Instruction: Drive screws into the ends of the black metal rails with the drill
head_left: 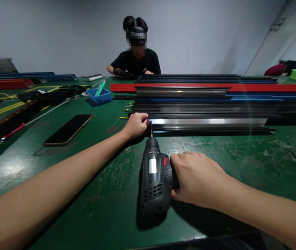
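My right hand (pixel 196 177) is wrapped round the handle of a black cordless drill (pixel 154 180), which lies on its side with its chuck pointing away from me. The drill's bit (pixel 151 131) reaches the near left end of a dark metal profile (pixel 205 122). At that same end my left hand (pixel 137 124) is closed, thumb and fingers pressed together at the profile. What it grips there, if anything, is hidden by the fingers. Short yellow-green wires (pixel 123 118) stick out from the ends of the profiles just behind it.
More profiles, one of them red (pixel 123 87), lie stacked behind. A phone (pixel 68 130) and a blue basket (pixel 99 97) are on the green table (pixel 106 194) to the left, near black strips and yellow cords. Across the table sits a person (pixel 137 62) holding another drill (pixel 122 73).
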`<state>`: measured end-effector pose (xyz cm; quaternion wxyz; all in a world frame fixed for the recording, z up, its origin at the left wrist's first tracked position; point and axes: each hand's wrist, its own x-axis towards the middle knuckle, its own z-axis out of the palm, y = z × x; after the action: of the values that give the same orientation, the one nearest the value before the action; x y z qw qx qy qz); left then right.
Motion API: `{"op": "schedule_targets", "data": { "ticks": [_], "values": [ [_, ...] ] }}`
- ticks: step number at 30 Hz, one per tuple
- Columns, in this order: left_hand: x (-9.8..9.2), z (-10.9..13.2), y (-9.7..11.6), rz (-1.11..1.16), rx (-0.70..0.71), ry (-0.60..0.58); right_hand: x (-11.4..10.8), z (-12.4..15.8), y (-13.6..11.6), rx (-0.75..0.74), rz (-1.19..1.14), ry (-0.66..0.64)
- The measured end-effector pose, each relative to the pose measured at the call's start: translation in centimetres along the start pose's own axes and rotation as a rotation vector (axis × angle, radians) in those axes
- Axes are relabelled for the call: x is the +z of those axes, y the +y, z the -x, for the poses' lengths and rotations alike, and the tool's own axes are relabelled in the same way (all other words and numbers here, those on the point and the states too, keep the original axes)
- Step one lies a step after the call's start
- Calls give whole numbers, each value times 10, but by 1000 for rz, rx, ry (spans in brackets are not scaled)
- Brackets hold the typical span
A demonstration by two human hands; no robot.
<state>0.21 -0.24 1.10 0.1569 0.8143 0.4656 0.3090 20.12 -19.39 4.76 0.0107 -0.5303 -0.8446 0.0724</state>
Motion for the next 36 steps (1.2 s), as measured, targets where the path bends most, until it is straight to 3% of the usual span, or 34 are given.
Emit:
{"op": "schedule_targets", "data": {
  "ticks": [36],
  "values": [
    [0, 0, -1, -9, 7, 2, 3, -1, 1, -5, 17, 8]
  ]
}}
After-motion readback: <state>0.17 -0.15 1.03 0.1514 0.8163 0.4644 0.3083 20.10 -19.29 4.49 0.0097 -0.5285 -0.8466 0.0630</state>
